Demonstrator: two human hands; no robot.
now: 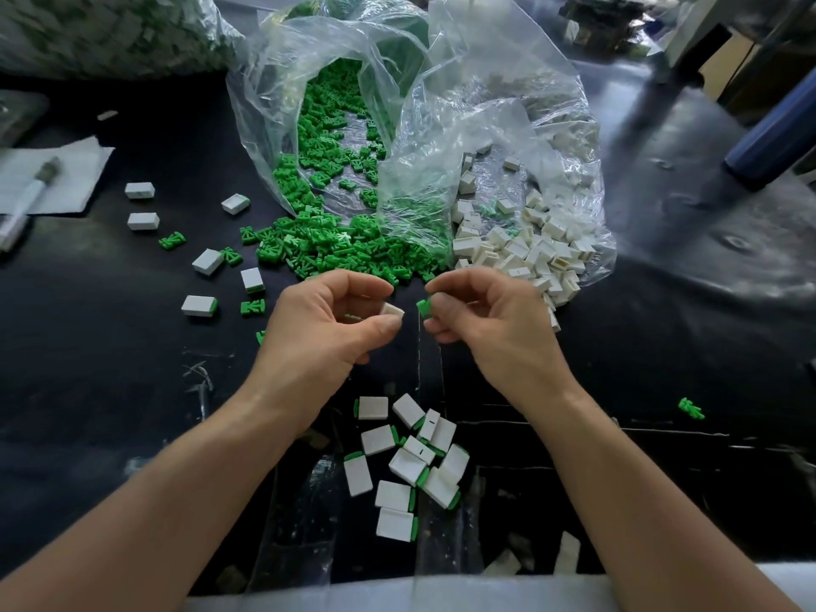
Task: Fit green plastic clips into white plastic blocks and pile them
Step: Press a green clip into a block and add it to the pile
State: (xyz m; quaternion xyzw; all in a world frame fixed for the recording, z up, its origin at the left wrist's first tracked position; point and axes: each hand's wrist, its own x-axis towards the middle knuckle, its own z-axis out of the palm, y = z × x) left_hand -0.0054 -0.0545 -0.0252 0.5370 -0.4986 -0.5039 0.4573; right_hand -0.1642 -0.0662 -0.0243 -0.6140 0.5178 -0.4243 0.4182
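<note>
Nearest, on the black table [132, 390], a pile [410, 466] of fitted blocks lies between the two forearms. Each is white with a green edge showing at one end; most lie flat and several overlap. Two white pieces [565, 554] sit closer still, by the table's near edge on the right.

Just beyond the pile, both hands are raised side by side. The left hand [326, 320] pinches a white block [393, 312] between thumb and forefinger, the other fingers curled under. The right hand [485, 315] pinches a green clip [425, 307] at its fingertips in the same way. Clip and block face each other, very near but apart, with a narrow gap between them.

Off to the right, a lone clip [691, 408] lies by itself on the table. To the left of the hands, stray blocks [207, 261] and a few clips are scattered, well apart from one another; some of these blocks show a green end.

Behind the hands, a green heap [335, 249] of loose clips spills from the mouth of a clear bag [273, 81]. Just beside it on the right, a white heap [521, 254] of empty blocks spills from a second bag [552, 81], and the two bags press together.

Far left, a sheet of paper [66, 170] carries a pen-like thing [31, 192]. At the far top left a third bag [110, 28] holds blurred white and green parts.
</note>
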